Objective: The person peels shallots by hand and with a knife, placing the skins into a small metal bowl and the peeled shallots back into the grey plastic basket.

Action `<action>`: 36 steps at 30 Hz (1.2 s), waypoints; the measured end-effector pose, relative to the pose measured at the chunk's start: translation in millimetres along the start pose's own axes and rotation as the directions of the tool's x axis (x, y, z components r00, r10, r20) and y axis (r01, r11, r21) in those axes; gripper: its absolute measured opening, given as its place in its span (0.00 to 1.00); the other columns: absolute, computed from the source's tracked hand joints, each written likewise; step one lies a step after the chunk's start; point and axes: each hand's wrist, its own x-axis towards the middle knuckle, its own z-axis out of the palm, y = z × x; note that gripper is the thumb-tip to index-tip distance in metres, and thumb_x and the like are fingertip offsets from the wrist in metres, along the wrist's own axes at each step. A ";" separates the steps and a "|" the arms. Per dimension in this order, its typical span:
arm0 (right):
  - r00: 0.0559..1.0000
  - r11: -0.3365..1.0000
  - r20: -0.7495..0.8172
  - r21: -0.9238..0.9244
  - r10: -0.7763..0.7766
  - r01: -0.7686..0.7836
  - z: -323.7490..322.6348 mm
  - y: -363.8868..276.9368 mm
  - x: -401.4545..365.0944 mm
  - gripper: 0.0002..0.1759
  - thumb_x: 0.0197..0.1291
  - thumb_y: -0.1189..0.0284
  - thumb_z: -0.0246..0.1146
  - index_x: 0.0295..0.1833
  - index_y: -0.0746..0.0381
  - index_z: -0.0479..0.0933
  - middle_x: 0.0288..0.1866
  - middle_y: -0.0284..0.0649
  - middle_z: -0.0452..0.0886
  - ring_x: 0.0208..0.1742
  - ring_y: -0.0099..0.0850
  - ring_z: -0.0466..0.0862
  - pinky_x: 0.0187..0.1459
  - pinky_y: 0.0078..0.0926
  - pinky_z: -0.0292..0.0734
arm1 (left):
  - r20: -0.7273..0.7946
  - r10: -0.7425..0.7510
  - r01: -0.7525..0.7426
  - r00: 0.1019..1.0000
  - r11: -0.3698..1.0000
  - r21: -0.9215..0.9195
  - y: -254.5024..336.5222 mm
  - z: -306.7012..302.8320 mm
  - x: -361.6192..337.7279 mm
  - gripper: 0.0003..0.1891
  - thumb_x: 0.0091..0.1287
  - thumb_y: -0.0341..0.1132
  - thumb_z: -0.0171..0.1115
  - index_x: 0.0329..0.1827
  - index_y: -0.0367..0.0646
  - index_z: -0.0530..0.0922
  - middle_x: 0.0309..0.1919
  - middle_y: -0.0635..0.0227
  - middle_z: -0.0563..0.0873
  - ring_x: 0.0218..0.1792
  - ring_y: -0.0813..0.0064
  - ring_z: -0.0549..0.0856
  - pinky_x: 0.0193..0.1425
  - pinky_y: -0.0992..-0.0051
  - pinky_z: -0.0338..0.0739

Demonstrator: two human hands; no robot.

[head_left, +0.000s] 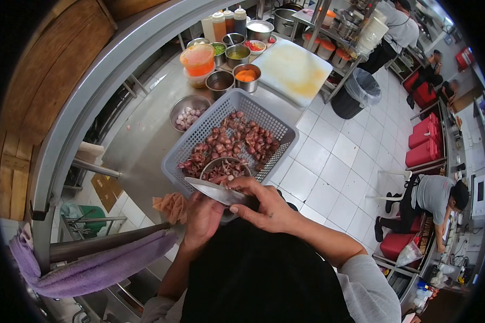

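Note:
My right hand (264,206) is wrapped round the dark handle of a knife (214,191), whose wide blade points up and to the left. Close under the blade, my left hand (203,215) has its fingers curled; what they hold is hidden. Just beyond my hands a round metal bowl (202,173) with shallot peelings sits in a grey perforated basket (292,139). Many red shallots (223,141) lie in that basket. Peeled shallots (188,116) are in a metal bowl (173,119) to its left.
Beyond the basket are a white cutting board (291,67), metal pots (220,82) and an orange-filled tub (197,58). A crumpled brown cloth (171,208) lies at the left. A black bin (347,102) stands on the floor. Other people (434,194) are at the right.

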 end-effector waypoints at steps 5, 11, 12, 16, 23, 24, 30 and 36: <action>0.995 0.995 0.021 0.021 0.095 -0.095 -0.4 -3.6 0.4 0.23 0.66 0.67 0.68 0.62 0.60 0.69 0.35 0.45 0.85 0.22 0.29 0.80 0.29 0.29 0.72 | -0.030 0.016 -0.015 0.999 0.999 0.041 -6.2 -1.3 -4.0 0.20 0.73 0.25 0.57 0.67 0.31 0.72 0.59 0.59 0.81 0.62 0.66 0.80 0.69 0.63 0.75; 0.954 0.789 0.182 0.537 0.237 -0.299 -6.4 0.3 -1.9 0.18 0.72 0.70 0.63 0.62 0.59 0.69 0.36 0.31 0.81 0.34 0.16 0.74 0.36 0.19 0.69 | 0.114 -0.036 0.027 0.993 0.997 0.078 6.0 -6.7 0.6 0.18 0.73 0.24 0.58 0.64 0.32 0.75 0.53 0.60 0.84 0.52 0.70 0.83 0.53 0.70 0.79; 0.936 0.768 0.227 0.537 0.267 -0.350 -8.8 2.1 -2.7 0.20 0.72 0.71 0.63 0.65 0.59 0.69 0.36 0.26 0.77 0.34 0.16 0.72 0.37 0.17 0.66 | 0.069 -0.027 0.020 0.997 0.995 0.101 7.4 0.3 -0.2 0.17 0.73 0.24 0.58 0.63 0.32 0.77 0.50 0.62 0.85 0.48 0.72 0.83 0.48 0.72 0.77; 0.967 0.824 0.140 0.505 0.215 -0.256 -4.2 -2.6 -5.3 0.24 0.70 0.71 0.65 0.68 0.59 0.67 0.32 0.27 0.75 0.32 0.16 0.71 0.36 0.18 0.65 | -0.029 0.036 -0.033 0.999 0.996 0.079 7.8 10.3 -1.8 0.18 0.72 0.25 0.59 0.64 0.31 0.76 0.51 0.60 0.85 0.48 0.72 0.84 0.49 0.72 0.79; 0.968 0.931 0.165 0.284 0.189 -0.231 -7.2 -5.4 -4.1 0.28 0.69 0.73 0.65 0.71 0.61 0.64 0.32 0.28 0.75 0.34 0.15 0.72 0.38 0.18 0.66 | -0.020 0.015 -0.012 1.000 0.989 0.144 10.3 10.7 -0.8 0.18 0.72 0.26 0.61 0.64 0.31 0.76 0.53 0.58 0.85 0.48 0.73 0.85 0.49 0.72 0.80; 0.964 0.937 0.173 0.252 0.203 -0.243 -7.5 -5.5 -4.2 0.28 0.69 0.73 0.65 0.71 0.61 0.65 0.33 0.28 0.75 0.35 0.16 0.72 0.38 0.18 0.66 | -0.024 0.012 -0.008 1.000 0.988 0.153 10.6 10.5 -1.1 0.18 0.71 0.26 0.61 0.63 0.30 0.76 0.53 0.58 0.85 0.48 0.73 0.85 0.49 0.72 0.80; 0.995 0.872 0.037 0.478 0.096 -0.102 4.4 9.2 -1.8 0.23 0.70 0.71 0.64 0.68 0.59 0.70 0.30 0.28 0.74 0.32 0.17 0.71 0.35 0.19 0.64 | 0.099 0.015 -0.035 0.995 0.979 0.202 7.0 5.7 -5.0 0.18 0.72 0.26 0.60 0.63 0.31 0.77 0.51 0.60 0.85 0.46 0.75 0.84 0.49 0.73 0.78; 0.967 0.854 0.158 0.454 0.202 -0.253 -8.2 -6.5 -6.9 0.26 0.70 0.72 0.65 0.71 0.59 0.68 0.29 0.26 0.70 0.33 0.16 0.68 0.36 0.18 0.63 | -0.016 0.080 -0.077 0.997 0.988 0.134 10.5 13.9 -2.1 0.18 0.72 0.25 0.60 0.64 0.31 0.76 0.51 0.61 0.85 0.46 0.74 0.84 0.47 0.72 0.78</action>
